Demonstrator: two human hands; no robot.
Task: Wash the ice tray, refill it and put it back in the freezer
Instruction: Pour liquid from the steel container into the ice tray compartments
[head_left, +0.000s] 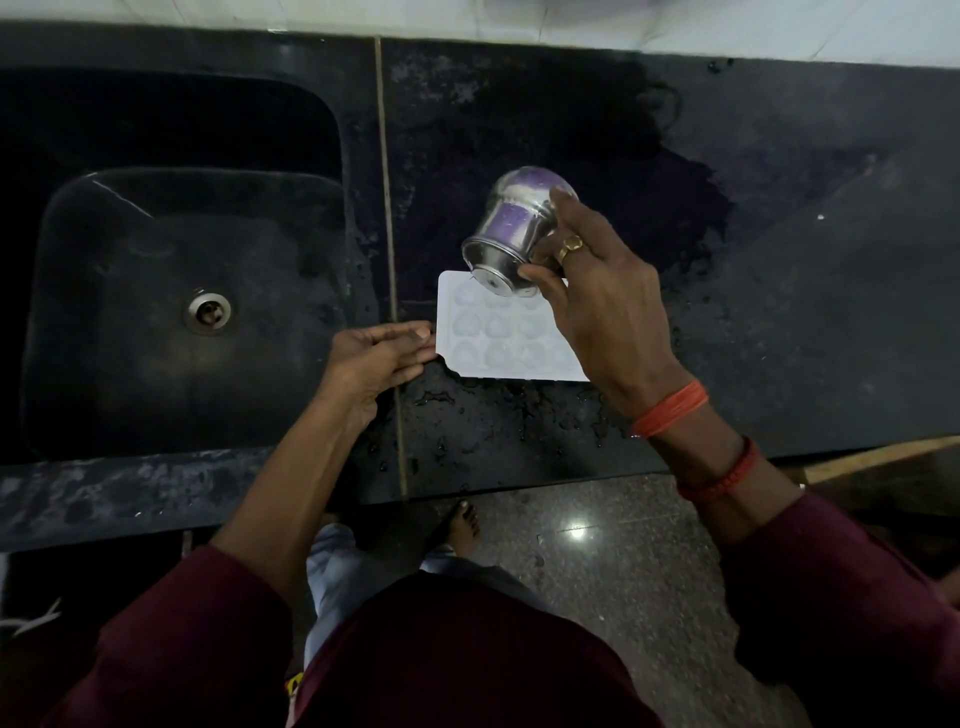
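Note:
A white ice tray (498, 338) with heart-shaped cells lies flat on the dark counter (779, 260), just right of the sink. My right hand (597, 301) grips a small steel pot (511, 234), tipped mouth-down over the tray's far edge. Part of the tray's right side is hidden under this hand. My left hand (379, 353) rests at the tray's left edge, fingertips touching its rim.
A black sink (78, 286) with a metal drain (209, 310) lies to the left. Water drops and a wet patch spread over the counter around the tray. My bare foot (460, 522) stands on the speckled floor below the counter's front edge.

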